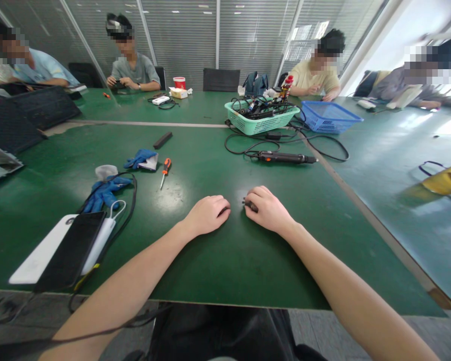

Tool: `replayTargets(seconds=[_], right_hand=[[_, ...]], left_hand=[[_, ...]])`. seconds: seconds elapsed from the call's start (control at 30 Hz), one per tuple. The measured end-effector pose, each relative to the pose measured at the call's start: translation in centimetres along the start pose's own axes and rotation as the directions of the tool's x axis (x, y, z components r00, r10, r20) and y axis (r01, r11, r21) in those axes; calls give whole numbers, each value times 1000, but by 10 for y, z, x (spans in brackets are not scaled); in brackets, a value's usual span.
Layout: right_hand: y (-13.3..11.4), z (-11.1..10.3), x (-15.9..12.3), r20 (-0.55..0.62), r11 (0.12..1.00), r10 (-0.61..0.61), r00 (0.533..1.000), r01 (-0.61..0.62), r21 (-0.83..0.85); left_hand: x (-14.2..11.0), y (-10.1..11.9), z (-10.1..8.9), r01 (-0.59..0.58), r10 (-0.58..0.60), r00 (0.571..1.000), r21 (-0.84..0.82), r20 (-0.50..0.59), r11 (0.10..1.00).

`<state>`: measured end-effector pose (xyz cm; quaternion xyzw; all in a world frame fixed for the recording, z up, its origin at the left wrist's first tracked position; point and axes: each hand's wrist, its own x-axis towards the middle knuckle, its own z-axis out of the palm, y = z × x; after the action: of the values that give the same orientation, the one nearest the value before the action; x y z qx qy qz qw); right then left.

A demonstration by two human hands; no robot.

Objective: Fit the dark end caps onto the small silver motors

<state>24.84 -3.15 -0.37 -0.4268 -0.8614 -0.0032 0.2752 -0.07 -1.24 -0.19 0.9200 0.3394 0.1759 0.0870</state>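
Near the middle of the green table (218,271), my left hand (206,215) rests with its fingers curled closed. A bit of something dark shows between its thumb and fingers, too little to name. Just to the right, my right hand (268,208) is closed on a small black part (251,205) with short stubs at its left end; the fingers cover most of it. A gap separates the two hands. Left of them lies a screwdriver (166,168) with an orange and black handle. Beyond my right hand lies a black corded electric screwdriver (285,157).
Blue gloves (104,194), a black phone (73,248) and cables lie left. A dark bar (163,140) lies farther back. A green basket (248,125) of tools and a blue basket (328,120) stand beyond. Several people sit around the far side.
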Motion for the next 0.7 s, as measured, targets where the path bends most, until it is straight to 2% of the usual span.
replayTargets(seconds=[0.2,0.7], right_hand=[[10,-5,-1,16,999,16,1000,-17,41],[7,-6,0,57,1000,-4,998,4,-14]], left_hand=[[-1,0,1,5,-5,1000,1,7,1000],[1,0,1,3,-3,1000,23,10,1000]])
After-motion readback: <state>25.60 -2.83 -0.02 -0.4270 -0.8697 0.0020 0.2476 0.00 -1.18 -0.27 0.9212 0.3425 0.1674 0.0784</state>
